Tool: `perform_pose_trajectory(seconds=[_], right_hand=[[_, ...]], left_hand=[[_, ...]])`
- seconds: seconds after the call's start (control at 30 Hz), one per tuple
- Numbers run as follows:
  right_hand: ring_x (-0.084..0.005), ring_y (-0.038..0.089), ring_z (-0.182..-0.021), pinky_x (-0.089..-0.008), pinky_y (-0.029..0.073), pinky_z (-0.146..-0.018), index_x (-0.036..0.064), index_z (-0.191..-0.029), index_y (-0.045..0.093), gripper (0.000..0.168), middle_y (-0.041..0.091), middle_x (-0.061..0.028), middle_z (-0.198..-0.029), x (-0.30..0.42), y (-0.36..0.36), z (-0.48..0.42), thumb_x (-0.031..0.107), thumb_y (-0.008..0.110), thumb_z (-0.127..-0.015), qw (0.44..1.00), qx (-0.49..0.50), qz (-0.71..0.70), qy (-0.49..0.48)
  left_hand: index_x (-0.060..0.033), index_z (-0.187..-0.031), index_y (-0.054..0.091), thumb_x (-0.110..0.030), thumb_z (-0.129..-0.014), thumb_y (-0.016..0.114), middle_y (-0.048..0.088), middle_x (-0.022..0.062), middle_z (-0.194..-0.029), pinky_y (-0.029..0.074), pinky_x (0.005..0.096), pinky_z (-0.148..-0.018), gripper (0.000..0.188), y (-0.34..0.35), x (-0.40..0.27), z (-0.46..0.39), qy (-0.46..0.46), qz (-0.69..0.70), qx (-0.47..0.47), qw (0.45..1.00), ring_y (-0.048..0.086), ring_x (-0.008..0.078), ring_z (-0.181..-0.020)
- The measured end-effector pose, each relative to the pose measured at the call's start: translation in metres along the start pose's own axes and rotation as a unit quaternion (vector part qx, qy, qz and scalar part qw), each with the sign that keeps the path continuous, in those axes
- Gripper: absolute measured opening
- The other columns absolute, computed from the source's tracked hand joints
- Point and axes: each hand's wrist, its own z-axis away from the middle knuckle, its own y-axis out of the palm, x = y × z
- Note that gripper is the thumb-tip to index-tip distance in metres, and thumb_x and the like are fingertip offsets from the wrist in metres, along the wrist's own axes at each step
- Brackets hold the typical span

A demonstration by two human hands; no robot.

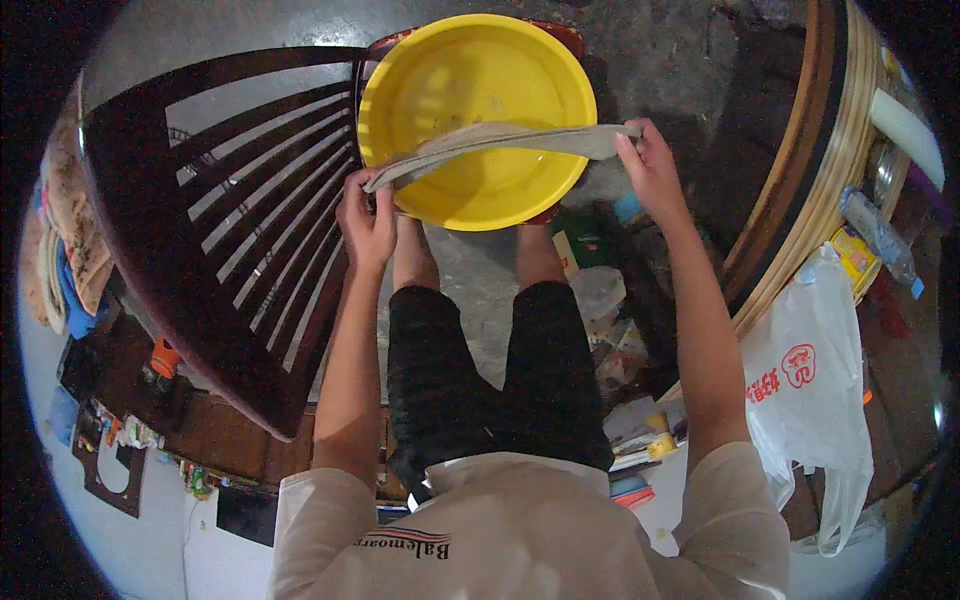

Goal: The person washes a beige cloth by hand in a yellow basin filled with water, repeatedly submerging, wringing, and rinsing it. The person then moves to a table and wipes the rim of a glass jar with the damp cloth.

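Observation:
Both my hands hold a greyish-beige cloth stretched between them above a yellow plastic basin. My left hand pinches the cloth's left end near the basin's lower left rim. At the other end, my right hand grips a corner between thumb and fingers, just beyond the right rim. The cloth sags in folds and hides a strip of the basin. A little water seems to lie in the basin, though the depth cannot be told. Beneath the basin shows part of a reddish support.
A dark slatted wooden chair or bench part stands close on the left. To the right are a curved wooden table edge, a white plastic bag, a clear bottle and a yellow container. A green box sits low near my right leg.

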Motion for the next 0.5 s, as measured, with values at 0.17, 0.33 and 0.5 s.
perform_pose_trajectory(seconds=[0.17,0.33,0.5], right_hand=[[-0.0156,0.060,-0.091,-0.0327,0.050,-0.081,0.003,-0.117,0.056,0.030,0.064,-0.0078,-0.103,0.001,0.004,-0.022,0.028,0.058,-0.099,0.998,-0.019,0.034,-0.055],[-0.0163,0.060,-0.090,-0.0341,0.050,-0.081,0.005,-0.117,0.055,0.031,0.064,-0.0092,-0.101,-0.007,0.014,-0.039,0.030,0.058,-0.100,0.999,-0.017,0.027,-0.042],[-0.0205,0.061,-0.089,-0.0365,0.050,-0.082,0.009,-0.118,0.057,0.032,0.064,-0.0124,-0.101,-0.011,0.023,-0.052,0.036,0.056,-0.100,0.997,-0.013,0.067,-0.031]], left_hand=[[0.0010,-0.117,0.056,-0.021,-0.098,0.059,0.064,0.0121,-0.109,0.049,0.0356,-0.090,0.029,0.016,-0.003,-0.016,-0.020,-0.030,-0.036,0.999,0.060,0.0217,-0.100],[0.0009,-0.121,0.055,-0.018,-0.098,0.059,0.061,0.0147,-0.116,0.045,0.0364,-0.096,0.030,0.023,0.008,-0.026,-0.068,0.005,-0.059,0.996,0.057,0.0227,-0.109],[0.0022,-0.123,0.053,-0.028,-0.101,0.053,0.059,0.0157,-0.120,0.043,0.0387,-0.099,0.037,0.031,0.002,-0.036,-0.118,0.006,-0.057,0.991,0.056,0.0242,-0.113]])
